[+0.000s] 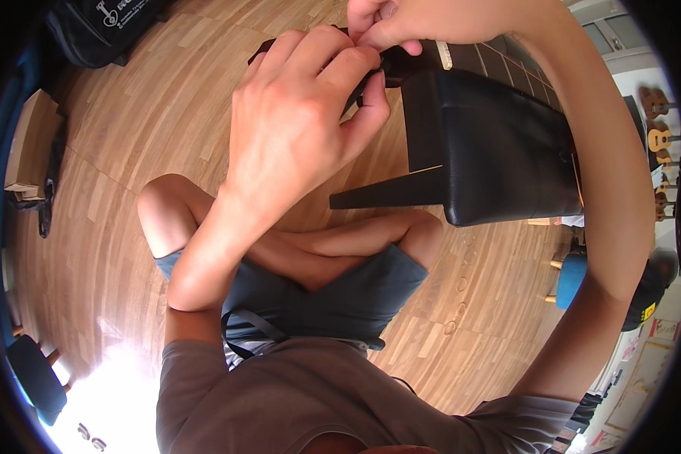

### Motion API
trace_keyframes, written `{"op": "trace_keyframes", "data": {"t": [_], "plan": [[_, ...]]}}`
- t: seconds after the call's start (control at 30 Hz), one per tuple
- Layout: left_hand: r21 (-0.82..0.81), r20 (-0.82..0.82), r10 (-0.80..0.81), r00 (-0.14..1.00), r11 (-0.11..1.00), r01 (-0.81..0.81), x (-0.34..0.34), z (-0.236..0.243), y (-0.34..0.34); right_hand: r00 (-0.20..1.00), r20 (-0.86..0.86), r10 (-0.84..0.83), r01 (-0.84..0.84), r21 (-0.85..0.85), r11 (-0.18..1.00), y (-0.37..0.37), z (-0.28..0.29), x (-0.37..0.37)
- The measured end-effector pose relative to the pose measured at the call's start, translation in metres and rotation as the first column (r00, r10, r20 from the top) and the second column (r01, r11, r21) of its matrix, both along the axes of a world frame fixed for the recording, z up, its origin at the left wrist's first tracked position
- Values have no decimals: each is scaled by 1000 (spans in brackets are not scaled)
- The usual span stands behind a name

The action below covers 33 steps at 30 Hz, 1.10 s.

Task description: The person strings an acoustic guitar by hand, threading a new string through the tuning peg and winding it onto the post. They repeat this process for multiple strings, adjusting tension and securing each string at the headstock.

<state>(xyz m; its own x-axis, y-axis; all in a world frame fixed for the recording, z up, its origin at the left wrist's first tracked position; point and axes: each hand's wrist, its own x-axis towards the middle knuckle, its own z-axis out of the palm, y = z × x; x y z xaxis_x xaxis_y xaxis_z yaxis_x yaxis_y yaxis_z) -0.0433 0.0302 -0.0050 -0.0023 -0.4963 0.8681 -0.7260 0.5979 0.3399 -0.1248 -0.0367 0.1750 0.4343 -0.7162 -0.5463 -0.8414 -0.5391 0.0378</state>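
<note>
My left hand [295,113] is curled over the dark headstock [408,68] of a guitar at the top centre, its fingers bent around a dark part that they largely cover. My right hand [420,23] pinches beside those fingertips; what sits between its thumb and finger is hidden. The guitar's white nut [444,54] and fretted neck [507,68] run off to the right, behind a black padded seat [507,151] with a dark wooden leg [378,197], and pass under my right forearm.
My crossed bare legs [174,212] are below, on the wooden floor [106,174]. A cardboard box [30,140] and blue chair [34,371] are left, a black bag [91,30] upper left. Several small guitars [658,140] hang at right, above a blue stool [571,276].
</note>
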Motion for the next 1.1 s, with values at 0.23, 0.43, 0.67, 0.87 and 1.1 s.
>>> {"op": "trace_keyframes", "data": {"t": [0.23,0.43,0.67,0.87,1.1], "plan": [[-52,-71,-29,997,998,25,-1,-10,-7,825,363,432,-446,-50,894,-25,-6,-54],[-73,-126,-35,991,997,26,-4,-17,-10,772,503,387,-393,-100,914,-47,-38,-70],[-11,-236,-75,969,997,75,-8,-18,-10,711,362,603,-441,-438,783,-27,-44,-85],[107,-276,-109,955,984,143,-7,-13,-8,788,507,351,-192,-338,921,-9,-50,-90],[227,-334,-123,934,952,206,-4,-7,-7,716,561,416,-161,-447,880,-6,-69,-107]]}}
